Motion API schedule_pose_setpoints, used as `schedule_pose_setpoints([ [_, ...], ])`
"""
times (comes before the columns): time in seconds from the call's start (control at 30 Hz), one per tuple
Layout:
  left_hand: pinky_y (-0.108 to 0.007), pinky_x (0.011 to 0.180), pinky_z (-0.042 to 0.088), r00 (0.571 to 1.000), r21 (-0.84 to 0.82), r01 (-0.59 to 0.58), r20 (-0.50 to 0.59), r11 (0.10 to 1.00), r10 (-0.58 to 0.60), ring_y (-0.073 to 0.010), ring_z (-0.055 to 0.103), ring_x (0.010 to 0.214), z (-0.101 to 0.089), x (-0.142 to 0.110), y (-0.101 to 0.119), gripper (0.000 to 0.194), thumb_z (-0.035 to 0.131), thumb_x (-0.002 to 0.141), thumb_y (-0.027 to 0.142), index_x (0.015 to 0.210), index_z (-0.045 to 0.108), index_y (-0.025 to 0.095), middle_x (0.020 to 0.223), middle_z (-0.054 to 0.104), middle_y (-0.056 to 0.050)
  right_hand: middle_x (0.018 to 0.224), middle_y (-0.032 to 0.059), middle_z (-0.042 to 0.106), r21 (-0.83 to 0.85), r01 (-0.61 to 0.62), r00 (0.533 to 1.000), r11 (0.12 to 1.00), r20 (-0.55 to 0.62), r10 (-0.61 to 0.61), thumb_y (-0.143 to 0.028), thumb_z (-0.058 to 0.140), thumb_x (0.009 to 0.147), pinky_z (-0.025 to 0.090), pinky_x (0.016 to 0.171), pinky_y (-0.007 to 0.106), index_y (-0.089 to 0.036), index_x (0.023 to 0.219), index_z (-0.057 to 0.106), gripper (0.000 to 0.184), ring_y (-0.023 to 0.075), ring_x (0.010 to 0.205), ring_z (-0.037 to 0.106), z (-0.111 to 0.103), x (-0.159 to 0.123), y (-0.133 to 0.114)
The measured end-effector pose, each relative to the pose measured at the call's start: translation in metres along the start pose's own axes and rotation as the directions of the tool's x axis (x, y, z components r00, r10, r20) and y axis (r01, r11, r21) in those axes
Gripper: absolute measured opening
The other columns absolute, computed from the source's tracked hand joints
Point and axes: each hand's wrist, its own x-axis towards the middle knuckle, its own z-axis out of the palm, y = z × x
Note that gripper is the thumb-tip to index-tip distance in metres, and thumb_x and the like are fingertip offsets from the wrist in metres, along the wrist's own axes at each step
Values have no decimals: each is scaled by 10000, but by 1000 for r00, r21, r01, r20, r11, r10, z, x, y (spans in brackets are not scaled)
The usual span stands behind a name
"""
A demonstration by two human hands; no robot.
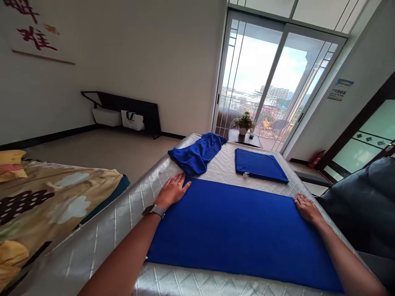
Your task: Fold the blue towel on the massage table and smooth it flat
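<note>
Left hand (171,191) open and flat at far edge of folded blue towel (234,234) | right hand (307,209) open, flat on its right edge | quilted mattress (101,230) beneath | crumpled blue cloth (197,154) beyond

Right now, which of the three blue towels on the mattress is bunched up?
The crumpled towel, just beyond the left hand; the folded towel and the spread towel lie flat.
</note>
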Motion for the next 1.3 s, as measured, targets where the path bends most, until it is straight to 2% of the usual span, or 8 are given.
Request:
schedule_pose_setpoints([
  [0.13,-465,1286,138,1000,-2,8,-3,1000,-8,-251,273,1558,-2,-3,4,670,324,1036,507,1586,356,127,1668,324,-138,1641,182,357,15,-207,953,978,-224,205,-309,149,975,155,1265,476,-2,1566,380,705,295,1549,256,-10,-17,-25],
  [0.23,-465,1287,137,1000,-1,13,9,1000,-13,-246,259,1562,-2,-4,6,669,329,1037,504,1591,345,128,1673,311,-132,1622,202,386,83,-215,937,973,-264,230,-303,120,976,165,1260,462,36,1543,400,717,301,1547,257,-23,-33,-75],
  [0.37,-468,1286,143,1000,2,12,16,1000,-12,-250,263,1561,-2,-3,6,670,307,1040,515,1591,349,137,1674,312,-129,1664,171,313,129,-78,976,989,-193,102,-356,125,1009,142,1262,394,19,1578,333,713,251,1565,213,-54,-61,-179],
  [0.47,-470,1287,143,1000,5,10,15,1000,-10,-252,263,1561,-3,-4,7,670,294,1042,509,1593,342,132,1673,315,-133,1690,157,231,198,121,992,973,-62,-111,-432,156,1033,132,1268,380,15,1606,249,732,234,1575,170,-83,-96,-267],
  [0.6,-482,1284,155,1000,11,3,11,1000,-3,-262,269,1559,-5,-5,7,679,278,1043,509,1593,339,115,1669,320,-143,1702,126,168,327,368,924,870,-29,-380,-501,147,1049,95,1281,413,-34,1627,208,745,220,1583,114,-109,-161,-373],
  [0.73,-479,1280,173,1000,31,-5,9,999,5,-269,280,1554,-5,-5,7,678,280,1042,489,1584,350,88,1661,337,-157,1688,154,192,415,517,836,749,-60,-545,-401,234,1047,90,1284,442,-22,1610,260,679,238,1580,124,-104,-215,-442],
  [0.97,-486,1277,183,1000,58,-18,-15,998,19,-277,299,1546,3,0,3,682,288,1036,470,1578,351,61,1649,355,-175,1690,152,135,500,495,841,710,-70,-537,-444,290,1052,81,1291,450,-29,1616,232,703,244,1582,89,-76,-235,-467],
  [1.3,-495,1281,167,1000,35,-27,4,999,27,-270,272,1557,4,3,-2,682,284,1036,479,1590,336,85,1659,337,-164,1695,145,106,549,492,825,675,-47,-563,-476,266,1058,73,1293,474,-28,1620,209,721,252,1584,65,-83,-233,-455],
])
